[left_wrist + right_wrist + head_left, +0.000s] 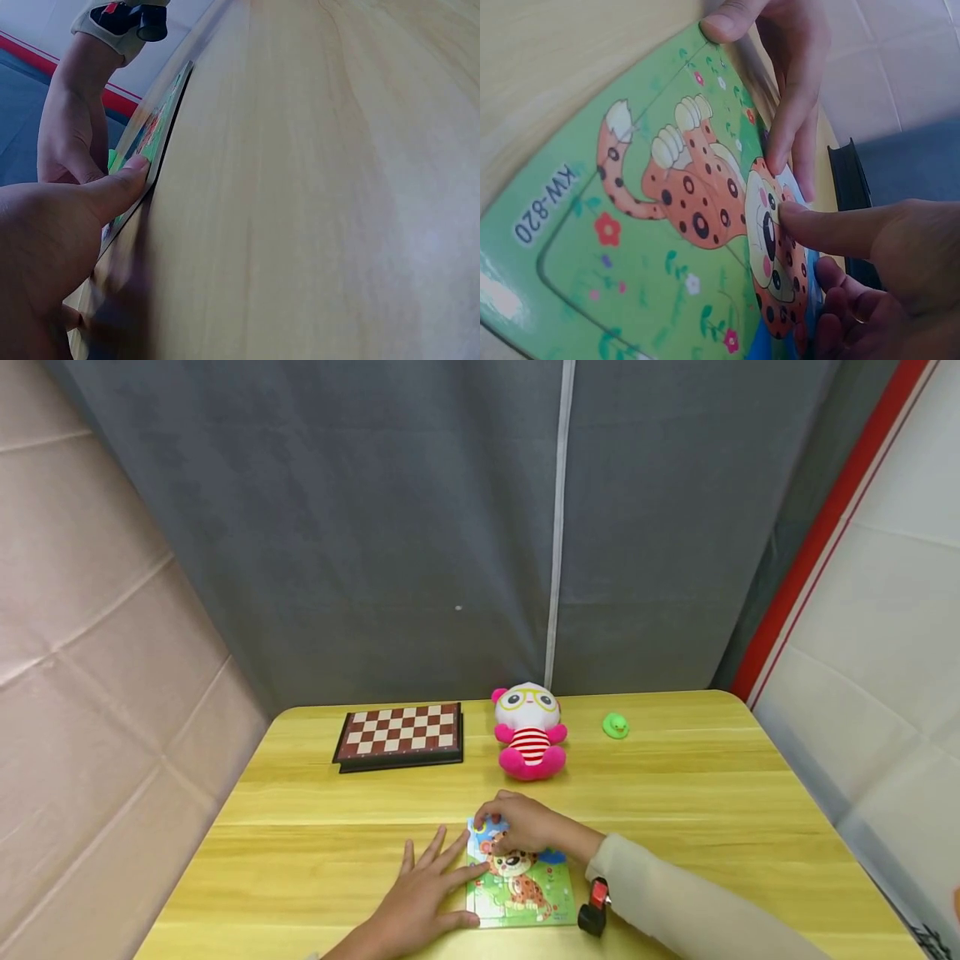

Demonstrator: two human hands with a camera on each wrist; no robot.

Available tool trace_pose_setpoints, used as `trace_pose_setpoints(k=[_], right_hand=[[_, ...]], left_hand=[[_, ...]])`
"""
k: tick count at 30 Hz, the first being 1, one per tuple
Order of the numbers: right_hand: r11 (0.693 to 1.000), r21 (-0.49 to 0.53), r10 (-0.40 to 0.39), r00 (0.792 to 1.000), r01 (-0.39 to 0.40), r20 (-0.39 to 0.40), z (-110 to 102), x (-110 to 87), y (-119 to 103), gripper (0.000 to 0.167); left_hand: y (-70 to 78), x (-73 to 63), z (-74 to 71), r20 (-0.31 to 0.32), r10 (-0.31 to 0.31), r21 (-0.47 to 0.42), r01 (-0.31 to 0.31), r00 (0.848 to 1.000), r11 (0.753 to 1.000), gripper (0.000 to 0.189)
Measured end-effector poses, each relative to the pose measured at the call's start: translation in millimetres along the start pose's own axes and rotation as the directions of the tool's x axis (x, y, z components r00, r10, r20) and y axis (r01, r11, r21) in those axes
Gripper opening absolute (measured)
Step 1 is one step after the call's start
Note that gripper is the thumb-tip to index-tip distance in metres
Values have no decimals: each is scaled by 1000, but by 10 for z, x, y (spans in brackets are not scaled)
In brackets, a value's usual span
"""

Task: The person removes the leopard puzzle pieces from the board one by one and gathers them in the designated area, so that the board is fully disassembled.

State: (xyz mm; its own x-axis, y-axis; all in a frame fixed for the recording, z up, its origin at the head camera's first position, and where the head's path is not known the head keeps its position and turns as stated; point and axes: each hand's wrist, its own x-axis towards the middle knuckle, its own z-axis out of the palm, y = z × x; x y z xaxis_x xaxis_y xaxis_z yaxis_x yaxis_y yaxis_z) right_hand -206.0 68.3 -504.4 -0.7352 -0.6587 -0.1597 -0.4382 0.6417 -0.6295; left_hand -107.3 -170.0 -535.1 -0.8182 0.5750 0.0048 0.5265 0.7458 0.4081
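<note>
A jigsaw puzzle [543,893] with a spotted leopard on a green ground lies flat on the wooden table. My left hand [420,897] is spread at its left side, fingertips and thumb resting on the edge of the board. In the left wrist view, the thumb [124,184] touches the board's rim. Over the upper part of the puzzle, my right hand [525,827] has its fingers curled and its thumb on the leopard's face. The right wrist view shows that hand [885,262] pinching the leopard-head piece [769,247]; its far side is hidden by the fingers.
Behind the puzzle sits a pink and white plush toy [529,735]. A brown chequered chessboard [401,732] lies at the back left, and a small green duck [616,725] at the back right. A grey curtain [375,543] hangs beyond the table's far edge.
</note>
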Motion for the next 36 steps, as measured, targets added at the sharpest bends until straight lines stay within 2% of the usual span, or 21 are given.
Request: trace_pose_setpoints(k=[6,16,27,36], right_hand=[[1000,-10,6,1000,-5,14,-10,-9,-19,36],[1000,-27,16,1000,-16,16,-7,9,-51,36],[1000,-14,0,1000,0,-7,-2,-11,-62,40],[997,83,6,1000,-5,-10,-19,-25,-14,44]], left_hand=[[9,4,-11,14,-10,13,10,1000,1000,68],[23,-7,-13,-1,-3,9,3,1000,1000,68],[22,-12,7,-9,-1,24,1,1000,1000,68],[12,-5,8,-4,-6,15,6,1000,1000,68]])
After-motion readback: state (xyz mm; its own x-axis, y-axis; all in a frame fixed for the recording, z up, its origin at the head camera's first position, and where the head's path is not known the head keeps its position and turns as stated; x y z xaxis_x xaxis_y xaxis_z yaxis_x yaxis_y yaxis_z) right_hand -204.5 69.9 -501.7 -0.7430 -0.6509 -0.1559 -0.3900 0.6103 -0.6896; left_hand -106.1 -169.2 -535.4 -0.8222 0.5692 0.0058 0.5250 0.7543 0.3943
